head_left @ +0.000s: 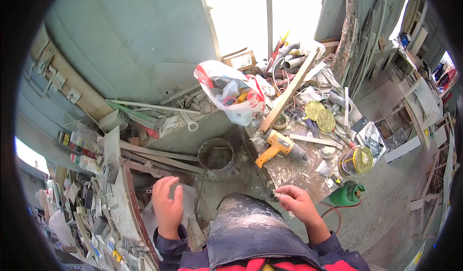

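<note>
My left hand (168, 206) is raised at the lower left, beside the edge of the left bench. Its fingers are stretched out with the thumb apart, and nothing shows in them. At the near edge of the cluttered worktable (301, 177), my right hand (298, 204) has its thumb and fingertips drawn together. A small pale bit shows at those fingertips, too small to name. The nearest tool to this hand is a yellow cordless drill (279, 147), lying on the dusty tabletop. A yellow-labelled can (356, 161) stands at the table's right corner.
A wooden bar (292, 90) lies across the table beside a filled plastic bag (231, 90). A dark bucket (216, 155) stands on the floor ahead. A green gas cylinder (346, 194) with a red hose is at the right. The left bench (128, 218) is heaped with parts.
</note>
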The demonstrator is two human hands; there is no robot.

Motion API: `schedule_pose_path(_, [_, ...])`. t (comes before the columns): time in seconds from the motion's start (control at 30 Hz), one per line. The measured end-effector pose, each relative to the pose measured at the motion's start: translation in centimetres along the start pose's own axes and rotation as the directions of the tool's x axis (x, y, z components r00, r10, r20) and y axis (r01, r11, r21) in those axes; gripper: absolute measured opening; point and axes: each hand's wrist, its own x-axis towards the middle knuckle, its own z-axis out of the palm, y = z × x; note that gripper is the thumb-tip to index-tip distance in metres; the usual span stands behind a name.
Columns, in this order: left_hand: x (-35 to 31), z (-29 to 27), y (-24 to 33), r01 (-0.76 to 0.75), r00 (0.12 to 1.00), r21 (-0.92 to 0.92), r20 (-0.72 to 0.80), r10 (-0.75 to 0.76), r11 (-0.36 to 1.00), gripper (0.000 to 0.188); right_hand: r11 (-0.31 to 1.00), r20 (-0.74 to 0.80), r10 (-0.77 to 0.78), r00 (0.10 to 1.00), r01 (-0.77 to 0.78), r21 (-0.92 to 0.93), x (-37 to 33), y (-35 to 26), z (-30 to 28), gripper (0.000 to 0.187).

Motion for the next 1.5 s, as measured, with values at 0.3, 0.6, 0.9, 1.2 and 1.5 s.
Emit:
schedule_pose_path(0.3, [22.4, 12.3, -2.3, -0.39, 0.867, -0.055, 0.316, 0.386, 0.919, 0.022, 0.964, -0.373, 0.197, 0.907, -0.11, 0.243, 2.7, 1.6, -1.8, 0.025])
schedule_pose_path(0.6, [42.4, 32.9, -6.3, -0.474, 0.19, -0.253, 0.906, 0.379, 0.843, 0.021, 0.935, -0.479, 0.302, 0.824, -0.158, 0.318, 12.8, -4.5, 2.8, 0.026])
schedule_pose_path(0.9, [41.0, 43.6, -10.1, -0.625, 0.46, -0.022, 0.797, 0.392, 0.78, 0.055, 0.942, -0.565, 0.285, 0.774, -0.116, 0.316, 16.1, -6.6, 4.8, 0.026])
schedule_pose_path(1.2, [41.4, 46.4, -13.3, -0.721, 0.47, -0.077, 0.676, 0.567, 0.689, 0.047, 0.946, -0.585, 0.273, 0.764, -0.102, 0.308, 15.9, -6.5, 5.2, 0.028])
schedule_pose_path(1.5, [41.1, 40.8, -9.1, -0.344, 0.652, -0.04, 0.709, 0.269, 0.938, 0.041, 0.962, -0.539, 0.245, 0.806, -0.132, 0.239, 15.2, -7.2, 5.0, 0.028])
